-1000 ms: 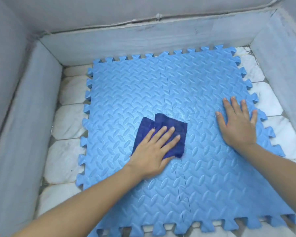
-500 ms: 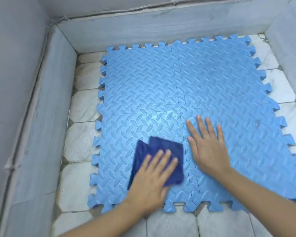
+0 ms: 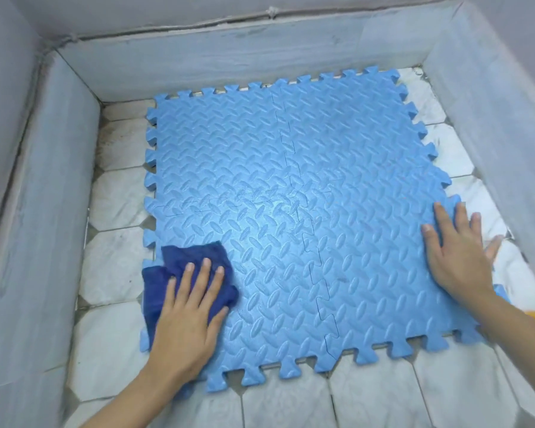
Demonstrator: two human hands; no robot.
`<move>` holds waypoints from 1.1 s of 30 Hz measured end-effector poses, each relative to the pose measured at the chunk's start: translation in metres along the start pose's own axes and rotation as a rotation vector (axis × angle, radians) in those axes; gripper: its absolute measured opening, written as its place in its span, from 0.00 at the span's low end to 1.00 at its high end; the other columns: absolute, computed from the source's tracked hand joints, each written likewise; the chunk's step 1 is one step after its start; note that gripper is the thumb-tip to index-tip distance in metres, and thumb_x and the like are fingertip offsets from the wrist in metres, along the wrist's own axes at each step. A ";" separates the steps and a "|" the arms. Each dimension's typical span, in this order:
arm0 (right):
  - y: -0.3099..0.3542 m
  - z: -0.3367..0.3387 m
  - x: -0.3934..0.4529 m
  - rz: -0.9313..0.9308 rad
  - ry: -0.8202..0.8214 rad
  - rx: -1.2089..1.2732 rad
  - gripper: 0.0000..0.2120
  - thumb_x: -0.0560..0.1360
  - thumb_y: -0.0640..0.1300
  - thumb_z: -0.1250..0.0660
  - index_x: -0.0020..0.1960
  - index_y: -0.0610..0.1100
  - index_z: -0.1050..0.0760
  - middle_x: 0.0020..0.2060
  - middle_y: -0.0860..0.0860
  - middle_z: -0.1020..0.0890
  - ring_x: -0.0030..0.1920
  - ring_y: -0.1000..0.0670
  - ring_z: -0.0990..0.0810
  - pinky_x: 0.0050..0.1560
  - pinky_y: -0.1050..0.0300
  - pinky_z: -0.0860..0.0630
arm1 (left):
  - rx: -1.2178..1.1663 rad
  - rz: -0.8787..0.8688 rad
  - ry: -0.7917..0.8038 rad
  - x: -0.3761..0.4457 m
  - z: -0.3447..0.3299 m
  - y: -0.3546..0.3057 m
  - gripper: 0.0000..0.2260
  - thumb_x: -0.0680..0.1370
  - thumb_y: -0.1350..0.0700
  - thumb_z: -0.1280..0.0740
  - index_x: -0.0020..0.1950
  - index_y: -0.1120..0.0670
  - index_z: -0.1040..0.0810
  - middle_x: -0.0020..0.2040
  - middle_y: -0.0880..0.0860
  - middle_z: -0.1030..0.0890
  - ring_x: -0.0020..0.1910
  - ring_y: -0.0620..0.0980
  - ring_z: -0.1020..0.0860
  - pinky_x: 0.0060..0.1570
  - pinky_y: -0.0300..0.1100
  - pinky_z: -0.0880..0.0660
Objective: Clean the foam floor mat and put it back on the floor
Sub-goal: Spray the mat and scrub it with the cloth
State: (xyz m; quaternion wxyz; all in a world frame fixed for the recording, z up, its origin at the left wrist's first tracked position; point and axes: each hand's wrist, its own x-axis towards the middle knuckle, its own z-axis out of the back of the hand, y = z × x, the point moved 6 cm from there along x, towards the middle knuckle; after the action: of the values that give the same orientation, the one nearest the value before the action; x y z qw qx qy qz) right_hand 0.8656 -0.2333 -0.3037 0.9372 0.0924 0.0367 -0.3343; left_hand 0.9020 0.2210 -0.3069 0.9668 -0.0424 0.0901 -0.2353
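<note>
Lying flat on the tiled floor, the blue foam floor mat fills most of the space between the low grey walls, with its far edge close against the back wall and bare white tiles showing on the left, the right and the near side. It is made of interlocking pieces, and the toothed seams between them cross near the middle, so I judge that it could shift or come apart if it were rubbed without support. This seems to be the reason for the right hand: it is spread open, palm down, pressed on the mat's right edge with the outer fingers reaching past the edge over the tile, holding the mat steady and gripping nothing. The left hand is also flat, fingers a little apart, pressing the dark blue cloth on the near left corner of the mat. The cloth is crumpled and hangs a bit over the left edge, which suggests the wiping has reached the border. The mat's middle looks shiny, perhaps damp. The cleaning step seems to be in progress
</note>
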 end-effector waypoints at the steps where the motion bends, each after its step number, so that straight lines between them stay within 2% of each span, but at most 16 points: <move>1: -0.010 0.003 -0.001 -0.026 -0.014 0.032 0.31 0.78 0.61 0.57 0.78 0.52 0.42 0.78 0.42 0.41 0.77 0.38 0.44 0.72 0.30 0.48 | 0.014 -0.169 0.019 -0.004 -0.004 -0.030 0.27 0.81 0.41 0.53 0.77 0.51 0.40 0.78 0.53 0.41 0.76 0.56 0.44 0.72 0.55 0.47; 4: -0.011 0.005 -0.004 -0.027 -0.066 0.087 0.31 0.78 0.58 0.55 0.78 0.47 0.39 0.75 0.36 0.37 0.72 0.34 0.34 0.71 0.37 0.37 | 0.066 -0.559 0.052 0.006 -0.016 -0.108 0.29 0.77 0.41 0.43 0.77 0.49 0.39 0.77 0.52 0.40 0.76 0.55 0.42 0.70 0.55 0.45; 7: -0.004 0.004 -0.001 0.030 -0.078 0.082 0.29 0.79 0.55 0.53 0.77 0.44 0.38 0.73 0.36 0.36 0.70 0.34 0.34 0.72 0.40 0.40 | 0.090 -0.671 0.029 0.056 -0.018 -0.144 0.28 0.78 0.42 0.43 0.77 0.48 0.40 0.77 0.52 0.41 0.76 0.54 0.41 0.71 0.54 0.46; 8: -0.001 0.003 -0.002 0.079 -0.078 0.070 0.29 0.80 0.55 0.53 0.77 0.43 0.38 0.72 0.37 0.35 0.69 0.34 0.34 0.72 0.40 0.41 | 0.091 -0.650 0.012 0.078 -0.015 -0.148 0.27 0.78 0.42 0.44 0.76 0.48 0.39 0.77 0.52 0.40 0.76 0.53 0.40 0.71 0.54 0.47; 10: 0.005 -0.002 -0.011 0.193 -0.083 0.018 0.28 0.80 0.54 0.53 0.77 0.44 0.37 0.71 0.37 0.33 0.68 0.32 0.34 0.71 0.39 0.41 | 0.066 -0.499 -0.036 0.131 -0.006 -0.141 0.26 0.79 0.42 0.47 0.77 0.48 0.39 0.77 0.52 0.40 0.76 0.53 0.40 0.73 0.52 0.49; 12: 0.013 -0.010 -0.022 0.277 -0.071 -0.017 0.27 0.81 0.54 0.51 0.77 0.45 0.37 0.71 0.35 0.33 0.67 0.30 0.34 0.72 0.37 0.41 | -0.003 -0.263 -0.065 0.181 0.003 -0.119 0.26 0.80 0.42 0.52 0.78 0.48 0.43 0.78 0.51 0.44 0.77 0.52 0.44 0.74 0.50 0.54; 15: 0.030 -0.016 -0.032 0.326 -0.050 -0.016 0.26 0.82 0.53 0.49 0.77 0.46 0.37 0.72 0.34 0.33 0.70 0.31 0.35 0.73 0.36 0.43 | -0.076 0.069 -0.099 0.228 0.014 -0.072 0.27 0.80 0.42 0.54 0.78 0.49 0.46 0.79 0.52 0.48 0.78 0.52 0.50 0.75 0.54 0.55; 17: 0.033 -0.016 -0.032 0.324 -0.043 -0.036 0.26 0.82 0.53 0.50 0.78 0.47 0.38 0.72 0.35 0.33 0.71 0.31 0.36 0.74 0.36 0.44 | -0.075 0.109 -0.120 0.233 0.017 -0.069 0.27 0.81 0.43 0.54 0.78 0.50 0.45 0.79 0.53 0.47 0.78 0.55 0.50 0.75 0.56 0.55; 19: 0.031 -0.016 -0.033 0.316 -0.043 -0.043 0.25 0.82 0.53 0.50 0.78 0.48 0.39 0.73 0.36 0.34 0.72 0.32 0.36 0.74 0.35 0.44 | 0.001 -0.105 -0.126 0.217 0.015 -0.105 0.27 0.80 0.42 0.52 0.78 0.49 0.44 0.79 0.52 0.45 0.77 0.58 0.48 0.74 0.57 0.52; 22: 0.030 -0.017 -0.032 0.310 -0.046 0.002 0.25 0.81 0.52 0.47 0.77 0.47 0.37 0.73 0.38 0.34 0.73 0.33 0.37 0.73 0.35 0.42 | 0.109 -0.709 -0.021 0.180 -0.002 -0.181 0.27 0.79 0.43 0.46 0.78 0.48 0.42 0.78 0.52 0.43 0.77 0.56 0.45 0.73 0.58 0.46; 23: 0.031 -0.016 -0.032 0.309 -0.051 0.017 0.25 0.81 0.52 0.46 0.77 0.47 0.36 0.74 0.39 0.34 0.73 0.33 0.37 0.73 0.36 0.41 | 0.129 -0.826 0.013 0.186 -0.003 -0.193 0.27 0.79 0.43 0.46 0.78 0.48 0.42 0.78 0.51 0.43 0.77 0.54 0.45 0.73 0.56 0.47; 24: 0.031 -0.016 -0.031 0.308 -0.058 0.030 0.25 0.81 0.51 0.46 0.77 0.46 0.36 0.74 0.39 0.34 0.73 0.34 0.37 0.73 0.36 0.41 | 0.129 -0.851 0.015 0.207 -0.001 -0.200 0.27 0.79 0.43 0.47 0.78 0.48 0.42 0.78 0.50 0.43 0.77 0.53 0.45 0.74 0.54 0.49; 25: 0.031 -0.016 -0.030 0.307 -0.063 0.040 0.25 0.81 0.51 0.45 0.77 0.45 0.36 0.74 0.40 0.34 0.74 0.34 0.37 0.73 0.36 0.41 | 0.110 -0.792 -0.004 0.235 0.003 -0.202 0.26 0.80 0.43 0.49 0.78 0.47 0.43 0.78 0.50 0.43 0.77 0.52 0.45 0.74 0.53 0.50; 29: 0.031 -0.017 -0.029 0.305 -0.054 0.078 0.26 0.81 0.51 0.46 0.77 0.44 0.36 0.75 0.41 0.35 0.75 0.35 0.38 0.74 0.37 0.41 | -0.010 -0.326 -0.050 0.337 0.016 -0.186 0.25 0.80 0.43 0.52 0.78 0.47 0.45 0.79 0.50 0.47 0.78 0.51 0.50 0.75 0.52 0.56; 31: 0.030 -0.017 -0.029 0.301 -0.068 0.118 0.26 0.81 0.51 0.45 0.76 0.42 0.36 0.75 0.41 0.34 0.75 0.36 0.38 0.74 0.37 0.41 | -0.022 -0.293 -0.051 0.334 0.012 -0.192 0.26 0.81 0.43 0.53 0.78 0.48 0.46 0.79 0.50 0.48 0.78 0.53 0.52 0.75 0.54 0.57; 33: 0.028 -0.016 -0.030 0.298 -0.076 0.166 0.26 0.80 0.49 0.45 0.76 0.41 0.36 0.75 0.42 0.34 0.75 0.37 0.38 0.75 0.39 0.42 | -0.024 -0.413 -0.047 0.291 0.006 -0.201 0.27 0.80 0.42 0.54 0.78 0.49 0.46 0.79 0.50 0.47 0.78 0.54 0.51 0.75 0.53 0.56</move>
State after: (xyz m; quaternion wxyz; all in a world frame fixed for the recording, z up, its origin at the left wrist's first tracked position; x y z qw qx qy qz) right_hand 0.8599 -0.1906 -0.3117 0.9663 0.1612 -0.0403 -0.1968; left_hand 1.0677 -0.0913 -0.3207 0.8992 -0.0770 0.0594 -0.4266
